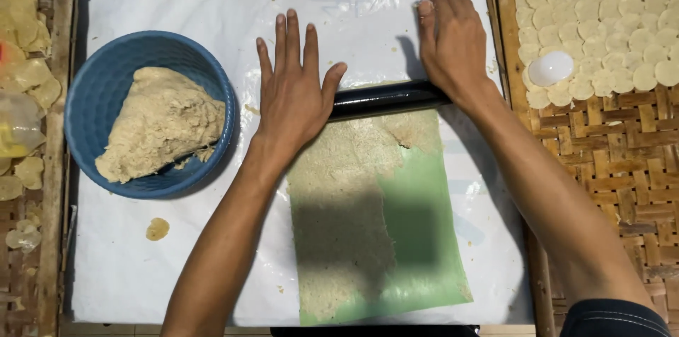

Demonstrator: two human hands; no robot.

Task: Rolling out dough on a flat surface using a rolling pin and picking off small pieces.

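Both my hands flat & open, left hand (293, 93) and right hand (453, 40) pressing the black rolling pin (382, 99) at the far end of the green sheet (424, 238), dough layer (343, 210) thin over approx its left half, right half bare, big lump w/ more dough (159, 121) in the blue bowl (92, 89), cut rounds (608, 12) laid on the woven tray (622, 160).

A single head-worn camera looks steeply down, close over the white-covered table (141, 266), from the person's side.

White plastic-covered table (141, 266): blue bowl (92, 96), green sheet (424, 238), woven trays (622, 160).
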